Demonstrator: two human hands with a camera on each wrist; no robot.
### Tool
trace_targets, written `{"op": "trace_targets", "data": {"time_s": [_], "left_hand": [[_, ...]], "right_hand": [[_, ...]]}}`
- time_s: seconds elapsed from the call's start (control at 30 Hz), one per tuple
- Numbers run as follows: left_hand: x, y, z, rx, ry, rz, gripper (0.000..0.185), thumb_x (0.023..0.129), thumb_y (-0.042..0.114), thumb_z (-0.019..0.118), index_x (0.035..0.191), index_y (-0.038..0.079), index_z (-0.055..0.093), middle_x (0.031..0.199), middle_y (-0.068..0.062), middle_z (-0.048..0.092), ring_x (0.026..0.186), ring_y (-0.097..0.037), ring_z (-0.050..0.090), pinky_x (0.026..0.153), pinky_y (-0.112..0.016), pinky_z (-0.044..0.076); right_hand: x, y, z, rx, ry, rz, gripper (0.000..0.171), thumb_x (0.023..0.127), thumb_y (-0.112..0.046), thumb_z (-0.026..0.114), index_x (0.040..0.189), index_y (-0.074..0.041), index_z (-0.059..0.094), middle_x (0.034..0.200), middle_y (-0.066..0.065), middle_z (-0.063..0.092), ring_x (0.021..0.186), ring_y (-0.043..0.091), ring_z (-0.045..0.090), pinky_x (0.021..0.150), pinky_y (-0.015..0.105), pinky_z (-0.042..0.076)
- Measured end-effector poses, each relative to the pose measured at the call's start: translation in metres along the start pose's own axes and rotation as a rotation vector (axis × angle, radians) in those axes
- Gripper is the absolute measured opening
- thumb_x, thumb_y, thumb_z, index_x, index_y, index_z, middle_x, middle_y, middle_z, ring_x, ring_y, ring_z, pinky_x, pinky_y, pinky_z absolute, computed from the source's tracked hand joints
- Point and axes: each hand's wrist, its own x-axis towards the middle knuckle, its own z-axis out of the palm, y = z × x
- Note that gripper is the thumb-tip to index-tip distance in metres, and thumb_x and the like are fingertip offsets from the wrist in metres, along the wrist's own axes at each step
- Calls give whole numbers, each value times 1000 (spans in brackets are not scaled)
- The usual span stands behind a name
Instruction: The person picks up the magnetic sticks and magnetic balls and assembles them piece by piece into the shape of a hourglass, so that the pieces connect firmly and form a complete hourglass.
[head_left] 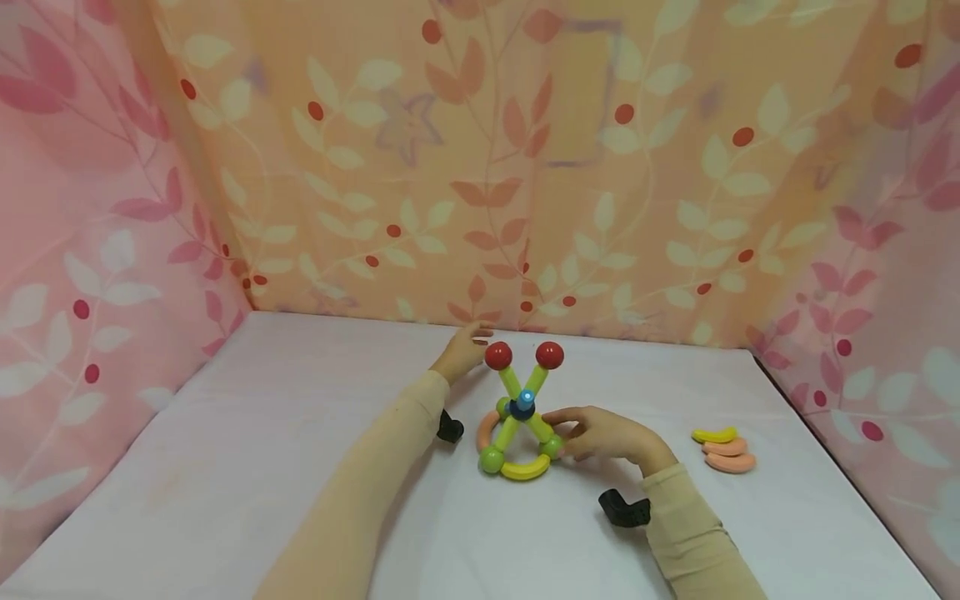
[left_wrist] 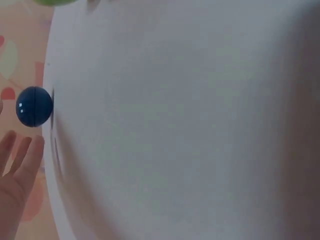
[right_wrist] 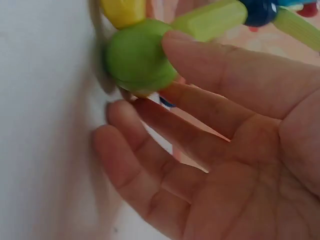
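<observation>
A ball-and-rod toy structure stands mid-table, with light green rods (head_left: 507,434) crossing at a dark blue ball (head_left: 517,410). Red balls (head_left: 498,356) top the upper rods, and green balls (head_left: 491,459) sit low, joined by yellow (head_left: 525,470) and orange (head_left: 485,431) curved rods. At the lower right corner, my right hand (head_left: 607,435) pinches a green ball (right_wrist: 140,56) between thumb and index finger; its other fingers are loosely bent. My left hand (head_left: 462,352) reaches to the far side, fingers extended beside another blue ball (left_wrist: 35,106), which the head view hides.
On the right of the white table (head_left: 225,467) lie loose curved pieces, one yellow (head_left: 715,435) and others orange (head_left: 730,463). Black devices (head_left: 625,508) show at both wrists. Patterned cloth (head_left: 360,183) walls the back and both sides.
</observation>
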Motion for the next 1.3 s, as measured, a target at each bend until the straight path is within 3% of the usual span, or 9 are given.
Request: {"op": "trace_targets", "data": {"time_s": [0.2, 0.3, 0.43, 0.6, 0.73, 0.83, 0.93, 1.1, 1.3], "left_hand": [[-1, -1, -3, 86, -48, -68, 55, 94, 13, 63, 147, 10, 47, 151, -17, 46, 135, -36, 49, 110, -49, 44], [-2, 3, -2, 230, -82, -44, 52, 95, 13, 64, 145, 15, 50, 150, -13, 49, 138, -34, 47, 115, -52, 38], [-6, 10, 1, 395, -136, 14, 35, 96, 8, 60, 131, 12, 63, 137, -9, 60, 133, -28, 50, 117, -48, 37], [-12, 15, 1, 451, -139, 32, 25, 93, 6, 65, 117, 7, 70, 119, -9, 68, 113, -22, 57, 110, -41, 44], [-18, 11, -6, 409, -128, 2, 29, 87, 9, 74, 116, 6, 70, 117, -10, 69, 101, -20, 59, 96, -36, 52], [-28, 4, -14, 375, -123, -11, 28, 86, 12, 76, 113, 6, 72, 117, -9, 70, 100, -19, 62, 87, -29, 55], [-43, -2, -22, 284, -95, -49, 29, 86, 14, 77, 114, 7, 71, 118, -9, 69, 104, -19, 64, 86, -27, 56], [-74, -5, -40, 61, -26, -76, 40, 88, 17, 75, 126, 8, 67, 122, -10, 69, 110, -23, 65, 94, -34, 55], [-110, 14, -58, -68, 41, -16, 44, 89, 25, 75, 130, 11, 64, 126, -8, 68, 117, -22, 63, 107, -42, 47]], "right_hand": [[1, 0, -1, 5, 24, -5, 47, 92, -19, 65, 137, -6, 58, 138, 16, 60, 117, 25, 59, 93, 39, 53], [6, -3, 1, 59, 61, -36, 47, 95, -18, 62, 140, -5, 55, 138, 18, 59, 118, 26, 60, 96, 40, 54], [11, -5, 4, 77, 39, -76, 47, 96, -19, 61, 140, -5, 54, 131, 18, 63, 117, 26, 62, 98, 42, 53], [9, -3, 5, -9, 54, -60, 46, 88, -20, 72, 132, -8, 62, 126, 15, 67, 116, 28, 63, 99, 49, 51], [6, -3, 3, -64, 91, 3, 44, 84, -21, 78, 125, -8, 68, 121, 11, 69, 111, 26, 62, 96, 50, 51], [4, -2, 3, -60, 94, 42, 43, 84, -21, 79, 123, -7, 69, 117, 10, 70, 106, 22, 63, 92, 45, 54], [1, -1, 4, -30, 93, 49, 44, 84, -20, 79, 124, -4, 68, 116, 10, 70, 100, 19, 63, 88, 39, 55], [-1, -1, 10, 7, 103, 29, 45, 85, -21, 77, 125, -2, 66, 109, 10, 68, 87, 16, 63, 80, 32, 55], [-3, -4, 20, 30, 121, 8, 45, 85, -21, 77, 124, 0, 66, 102, 11, 65, 79, 14, 63, 75, 29, 55]]}}
